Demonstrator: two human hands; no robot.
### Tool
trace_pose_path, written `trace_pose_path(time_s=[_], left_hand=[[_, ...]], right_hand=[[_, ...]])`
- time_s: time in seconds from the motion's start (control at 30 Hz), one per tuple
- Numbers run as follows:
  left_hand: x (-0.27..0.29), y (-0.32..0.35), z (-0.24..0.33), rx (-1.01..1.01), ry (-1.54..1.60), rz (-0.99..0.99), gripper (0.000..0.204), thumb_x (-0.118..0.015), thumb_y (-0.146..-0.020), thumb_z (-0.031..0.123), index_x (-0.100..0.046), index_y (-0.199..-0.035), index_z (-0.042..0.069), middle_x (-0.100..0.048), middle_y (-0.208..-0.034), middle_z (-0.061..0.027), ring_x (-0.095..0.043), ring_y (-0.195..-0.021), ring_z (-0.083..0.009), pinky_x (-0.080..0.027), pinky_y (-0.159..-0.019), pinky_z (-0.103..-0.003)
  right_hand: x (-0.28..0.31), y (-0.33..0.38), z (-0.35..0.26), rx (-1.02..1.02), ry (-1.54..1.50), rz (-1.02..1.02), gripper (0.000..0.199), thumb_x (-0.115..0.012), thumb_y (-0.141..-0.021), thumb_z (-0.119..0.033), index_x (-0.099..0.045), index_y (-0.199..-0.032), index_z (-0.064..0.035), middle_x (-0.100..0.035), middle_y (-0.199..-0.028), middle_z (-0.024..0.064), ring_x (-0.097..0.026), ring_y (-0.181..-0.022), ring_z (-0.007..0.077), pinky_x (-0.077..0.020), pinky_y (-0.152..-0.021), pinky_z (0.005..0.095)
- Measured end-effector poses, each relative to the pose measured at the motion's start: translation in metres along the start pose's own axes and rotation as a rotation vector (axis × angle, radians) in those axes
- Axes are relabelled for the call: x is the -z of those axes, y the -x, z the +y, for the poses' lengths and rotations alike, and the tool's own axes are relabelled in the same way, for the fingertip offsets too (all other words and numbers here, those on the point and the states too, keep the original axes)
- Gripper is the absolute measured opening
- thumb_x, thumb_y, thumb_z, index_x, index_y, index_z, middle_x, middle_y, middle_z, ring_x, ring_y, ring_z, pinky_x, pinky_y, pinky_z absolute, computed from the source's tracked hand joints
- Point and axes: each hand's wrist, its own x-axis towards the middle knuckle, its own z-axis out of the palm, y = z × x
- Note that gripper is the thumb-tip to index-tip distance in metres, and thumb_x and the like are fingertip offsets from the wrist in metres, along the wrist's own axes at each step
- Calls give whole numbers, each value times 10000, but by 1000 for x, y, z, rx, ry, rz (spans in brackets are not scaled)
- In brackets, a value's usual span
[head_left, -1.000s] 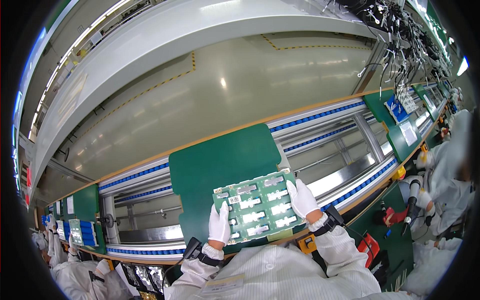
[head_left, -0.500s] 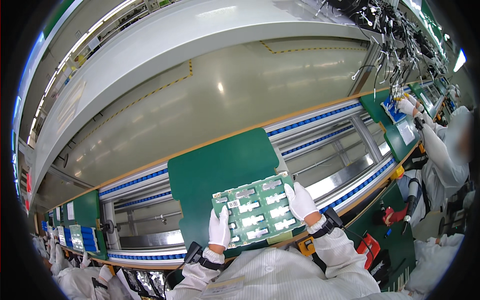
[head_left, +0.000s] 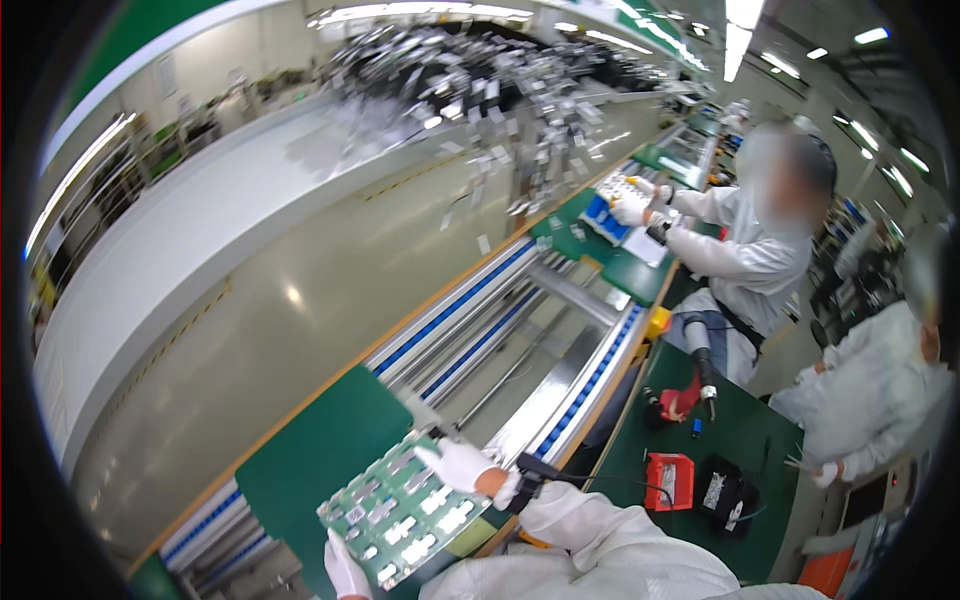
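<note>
The right hand [head_left: 460, 467], gloved in white, is pinching the far right edge of the green circuit board [head_left: 395, 512], its thumb side lying along the upper corner while the undersides of the fingers are staying out of sight. Down at the lower left edge, the left hand [head_left: 346, 568] is gripping too, partly cut off by the rim of the view. The circuit board is sitting over the near side of a dark green panel [head_left: 325, 425], silvery pads facing up; whether it is touching that panel, I cannot tell. The panel is resting across the conveyor [head_left: 480, 335], while off to the right a red bin [head_left: 670, 482] is standing beside a black container [head_left: 728, 492]. Farther along the line, a co-worker [head_left: 745, 240] is reaching both gloved hands to a blue block [head_left: 605, 222].
</note>
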Motion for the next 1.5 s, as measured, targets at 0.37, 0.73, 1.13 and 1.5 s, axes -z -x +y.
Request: trace_pose_path(time_s=[0.37, 0.73, 1.13, 1.5], left_hand=[[-37, 35, 51, 153, -295, -1, 801, -369, -1033, 621, -534, -1363, -89, -636, -1283, -160, -593, -1115, -235, -462, -956, -330], [-37, 22, 30, 182, -185, 152, 723, -386, -1048, 580, -518, -1403, -35, -609, -1305, -103, -572, -1127, -213, -480, -943, -335], [-47, 35, 50, 152, -199, 112, 580, -397, -1054, 536, -615, -1149, 7, -611, -911, -46, -566, -687, -123, -498, -517, -310], [-26, 14, 27, 53, -251, -66, 565, -393, -1072, 487, -597, -1175, -29, -646, -959, -81, -601, -697, -141, -519, -612, -309]], right_hand=[[47, 6, -22, -384, -474, -120, 817, -335, -1007, -640, -634, -1108, 114, -678, -1000, 333, -663, -942, 472, -510, -882, 496], [46, 13, -29, -206, -601, -17, 827, -375, -969, -682, -698, -914, 76, -671, -851, 303, -656, -825, 474, -499, -814, 511], [34, 18, -26, -408, -514, -75, 619, -383, -1015, -569, -694, -1093, -39, -684, -1004, 269, -624, -991, 463, -478, -852, 495], [15, 30, -25, -597, -587, -40, 581, -434, -1023, -524, -699, -1111, -14, -686, -1007, 287, -634, -991, 460, -485, -862, 475]])
